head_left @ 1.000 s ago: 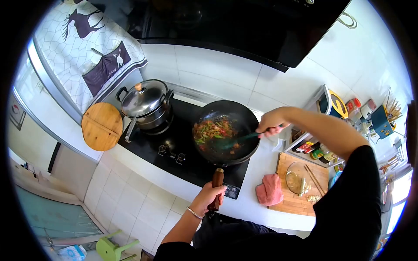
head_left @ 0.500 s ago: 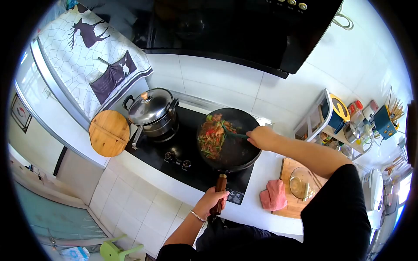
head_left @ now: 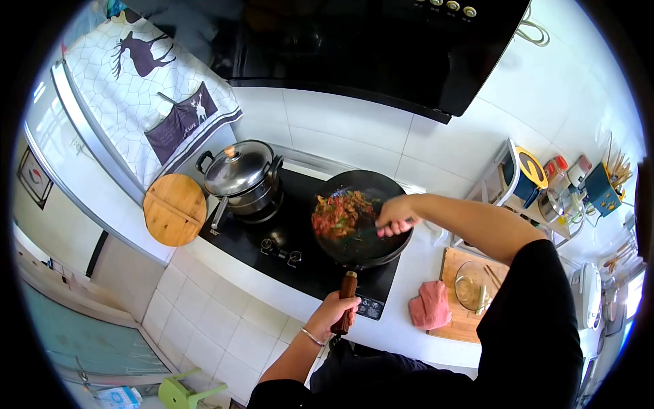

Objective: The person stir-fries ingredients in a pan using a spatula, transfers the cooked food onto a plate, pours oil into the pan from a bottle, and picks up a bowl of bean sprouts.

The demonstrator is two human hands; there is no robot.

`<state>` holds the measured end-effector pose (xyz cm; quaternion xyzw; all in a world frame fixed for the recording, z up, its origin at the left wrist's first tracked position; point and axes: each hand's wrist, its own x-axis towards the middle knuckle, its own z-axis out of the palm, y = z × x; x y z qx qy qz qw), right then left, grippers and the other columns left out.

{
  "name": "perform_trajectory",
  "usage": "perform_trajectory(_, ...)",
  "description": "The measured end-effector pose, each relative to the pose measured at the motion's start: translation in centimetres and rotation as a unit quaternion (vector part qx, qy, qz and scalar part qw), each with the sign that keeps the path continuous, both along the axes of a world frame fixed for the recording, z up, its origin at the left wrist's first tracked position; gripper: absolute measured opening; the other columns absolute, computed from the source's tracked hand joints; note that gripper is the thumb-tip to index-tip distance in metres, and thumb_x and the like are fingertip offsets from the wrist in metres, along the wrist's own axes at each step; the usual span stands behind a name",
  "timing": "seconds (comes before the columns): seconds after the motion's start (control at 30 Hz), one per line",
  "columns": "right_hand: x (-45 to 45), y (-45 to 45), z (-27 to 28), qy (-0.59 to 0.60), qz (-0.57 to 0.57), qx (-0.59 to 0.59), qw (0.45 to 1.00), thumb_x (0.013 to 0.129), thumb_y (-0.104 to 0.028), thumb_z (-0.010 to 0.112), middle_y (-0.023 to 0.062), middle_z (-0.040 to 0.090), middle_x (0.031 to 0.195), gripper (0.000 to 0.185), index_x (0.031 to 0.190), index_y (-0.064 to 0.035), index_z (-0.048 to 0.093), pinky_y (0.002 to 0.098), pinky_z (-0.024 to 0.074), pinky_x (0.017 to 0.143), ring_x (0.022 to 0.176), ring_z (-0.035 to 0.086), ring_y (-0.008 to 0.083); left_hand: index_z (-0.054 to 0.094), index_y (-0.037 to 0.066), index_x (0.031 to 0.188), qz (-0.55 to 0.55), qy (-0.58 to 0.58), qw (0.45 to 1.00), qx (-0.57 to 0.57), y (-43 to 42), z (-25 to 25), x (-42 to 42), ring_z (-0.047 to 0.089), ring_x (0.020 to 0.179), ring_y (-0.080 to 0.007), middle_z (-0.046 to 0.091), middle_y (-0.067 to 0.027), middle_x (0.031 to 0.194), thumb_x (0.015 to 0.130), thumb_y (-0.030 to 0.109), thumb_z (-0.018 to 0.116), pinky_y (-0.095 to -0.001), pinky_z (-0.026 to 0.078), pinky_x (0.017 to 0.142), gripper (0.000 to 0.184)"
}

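Wooden wok handle in closed left hand, blurred spatula in closed right hand

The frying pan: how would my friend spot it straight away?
Find the black stovetop under the dark hood. The frying pan sits on its right side, brown handle in the left hand. Unlike the lidded pot, it's open, showing food.
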<state>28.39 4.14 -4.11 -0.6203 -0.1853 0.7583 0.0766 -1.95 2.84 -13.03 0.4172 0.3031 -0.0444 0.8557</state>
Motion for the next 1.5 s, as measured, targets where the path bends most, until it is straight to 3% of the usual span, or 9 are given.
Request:
perform_trajectory(0.27,8.3,-1.7,2.7,-0.303,0.172,-0.064,0.935,0.083,-0.018,0.058,0.0042,0.065,0.076,0.015,0.077,-0.0043,0.06,0.019,0.0393,0.037,0.049,0.053,0.0065,0.043,0.008,0.081,-0.016,0.006,1.0,-0.007,1.9,-0.2,-0.7,0.046,0.046,-0.0083,0.047,0.0008,0.059,0.082,0.01,0.061,-0.0239,0.042,0.043,0.018)
perform_trajectory(0.4,7.4,-0.2,-1.1,-0.652,0.303,0.282,0.636,0.076,-0.029,0.06,0.0157,0.064,0.074,0.025,0.07,-0.0051,0.066,0.0414,0.0496,0.061,0.07,0.063,0.031,0.044,0.008,0.078,-0.037,0.014,0.999,-0.001,2.1,0.3,-0.8,0.047,0.045,-0.0093,0.047,0.0004,0.058,0.082,0.011,0.061,-0.0245,0.042,0.042,0.018)
perform_trajectory(0.7,0.5,3.8,5.6,-0.512,0.556,0.458,0.467,0.078,-0.024,0.057,0.0103,0.064,0.084,0.022,0.095,-0.0123,0.066,0.0441,0.0484,0.072,0.086,0.06,0.0316,0.047,0.008,0.075,-0.049,0.017,0.999,0.016,2.4,-0.2,-0.8,0.049,0.046,-0.0103,0.049,-0.001,0.058,0.082,0.014,0.061,-0.0248,0.043,0.043,0.017)
perform_trajectory(0.9,-4.3,-5.0,9.2,-0.561,0.574,0.364,0.472,0.084,-0.023,0.05,0.0104,0.059,0.084,0.032,0.114,-0.0182,0.059,0.0423,0.0482,0.056,0.067,0.061,0.0298,0.052,0.005,0.08,-0.002,-0.013,1.0,-0.02,1.9,-0.2,-1.1,0.051,0.048,-0.0106,0.054,-0.0024,0.062,0.085,0.021,0.06,-0.0242,0.045,0.046,0.019)
perform_trajectory(1.03,-6.7,-11.8,9.5,-0.514,0.46,0.275,0.67,0.084,-0.016,0.043,0.016,0.064,0.081,0.026,0.102,-0.0106,0.062,0.046,0.0502,0.068,0.078,0.063,0.0346,0.052,0.002,0.089,0.074,-0.023,0.985,-0.156,1.8,0.8,-1.8,0.054,0.055,-0.0125,0.056,-0.005,0.071,0.085,0.02,0.061,-0.0259,0.048,0.052,0.02)
perform_trajectory(1.13,-8.2,-12.5,3.5,-0.557,0.35,0.255,0.708,0.082,-0.017,0.05,0.018,0.063,0.091,0.029,0.107,-0.0038,0.058,0.0437,0.0513,0.068,0.084,0.062,0.0352,0.052,0.001,0.095,0.051,-0.035,0.994,-0.086,1.5,0.6,-1.9,0.055,0.058,-0.0135,0.055,-0.0058,0.076,0.084,0.017,0.061,-0.027,0.05,0.054,0.021)
perform_trajectory(1.23,-7.5,-10.3,0.7,-0.648,0.342,0.354,0.581,0.081,-0.015,0.053,0.019,0.061,0.091,0.035,0.113,-0.0015,0.053,0.0407,0.052,0.065,0.084,0.063,0.0325,0.051,0.003,0.098,0.053,-0.03,0.994,-0.096,1.3,0.4,-2.2,0.055,0.058,-0.0124,0.055,-0.005,0.076,0.084,0.014,0.061,-0.0279,0.05,0.053,0.021)
perform_trajectory(1.47,-6.3,-4.0,-2.7,-0.675,0.294,0.398,0.547,0.077,-0.011,0.055,0.0165,0.063,0.087,0.035,0.111,-0.0016,0.054,0.0384,0.0524,0.063,0.082,0.064,0.0301,0.048,0.004,0.09,0.052,-0.045,0.997,0.029,0.0,0.2,-2.5,0.051,0.046,-0.0112,0.052,-0.0026,0.063,0.078,0.009,0.064,-0.0263,0.045,0.044,0.021)
perform_trajectory(1.5,-6.8,-3.8,-2.3,-0.614,0.385,0.303,0.62,0.076,-0.01,0.055,0.0174,0.065,0.086,0.029,0.103,-0.0024,0.06,0.0389,0.0526,0.065,0.083,0.065,0.0301,0.048,0.001,0.095,0.056,-0.043,0.997,0.022,0.0,0.7,-2.6,0.051,0.048,-0.0111,0.052,-0.0044,0.067,0.076,0.006,0.064,-0.0249,0.043,0.043,0.025)
